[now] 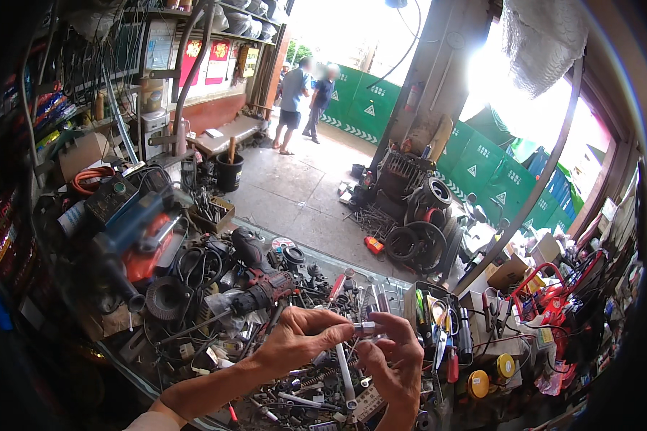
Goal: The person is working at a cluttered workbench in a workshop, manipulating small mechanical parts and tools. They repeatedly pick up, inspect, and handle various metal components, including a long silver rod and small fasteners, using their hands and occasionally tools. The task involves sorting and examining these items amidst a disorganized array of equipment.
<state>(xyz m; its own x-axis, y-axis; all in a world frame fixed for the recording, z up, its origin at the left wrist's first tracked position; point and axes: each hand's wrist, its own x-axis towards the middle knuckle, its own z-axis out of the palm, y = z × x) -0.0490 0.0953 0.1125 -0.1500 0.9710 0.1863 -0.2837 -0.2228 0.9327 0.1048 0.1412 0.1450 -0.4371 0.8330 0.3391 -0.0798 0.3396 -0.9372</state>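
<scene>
Over the cluttered bench, both hands meet at a small silver metal cylinder [364, 328], perhaps a socket or fitting; its exact kind is too small to tell. My left hand [305, 341] pinches its left end between thumb and fingers. At the other end, my right hand [395, 359] is closed on it with curled fingers, which hide part of it. A long silver wrench-like tool [346, 377] lies just beneath the hands among loose metal parts. Left of my left hand rests a red and black power drill [262, 291] with a long bit in its chuck.
A blue angle grinder [133, 226] lies at the left. Right of the hands, a bin holds scissors [442, 337] and other hand tools, near yellow-lidded jars [479, 384]. Tyres [417, 244] are stacked beyond the bench. Two people [293, 104] stand outside by green fencing [359, 100].
</scene>
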